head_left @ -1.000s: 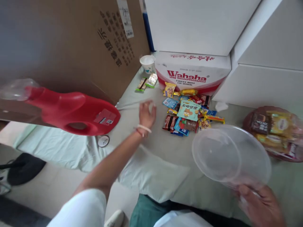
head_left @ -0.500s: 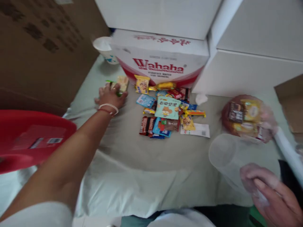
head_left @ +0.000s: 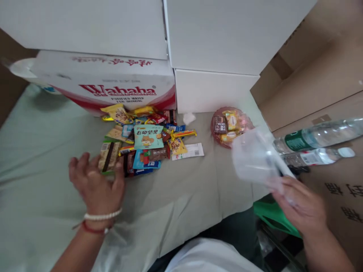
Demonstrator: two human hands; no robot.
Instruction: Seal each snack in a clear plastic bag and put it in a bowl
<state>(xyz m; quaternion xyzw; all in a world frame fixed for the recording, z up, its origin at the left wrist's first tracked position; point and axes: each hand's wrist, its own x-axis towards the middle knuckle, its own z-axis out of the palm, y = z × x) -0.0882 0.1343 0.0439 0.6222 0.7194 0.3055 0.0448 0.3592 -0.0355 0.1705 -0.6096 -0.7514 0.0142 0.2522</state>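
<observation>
My left hand (head_left: 98,185) has its fingers spread beside a green-edged snack packet (head_left: 109,156), the fingertips close to it or touching; I cannot tell which. That packet lies at the left edge of a heap of wrapped snacks, topped by a pale green nut packet (head_left: 148,136). A yellow cookie packet (head_left: 177,146) and a white packet (head_left: 192,151) are on the heap's right side. My right hand (head_left: 300,206) is closed on a translucent plastic container (head_left: 248,156), which is tilted and slightly blurred, over the right side of the cloth.
Behind the heap stands a Wahaha carton (head_left: 119,90), with white boxes (head_left: 215,90) beside and above it. A pink bowl (head_left: 214,138) holds more snacks. A crumpled tissue (head_left: 188,118) lies nearby. Plastic bottles (head_left: 306,139) and a green bag (head_left: 273,215) are at right, a paper cup (head_left: 24,70) at left.
My left hand has brought the green-edged packet towards the heap, and a pale packet now also lies at its left. The container in my right hand has moved up beside the bowl. The view has turned right.
</observation>
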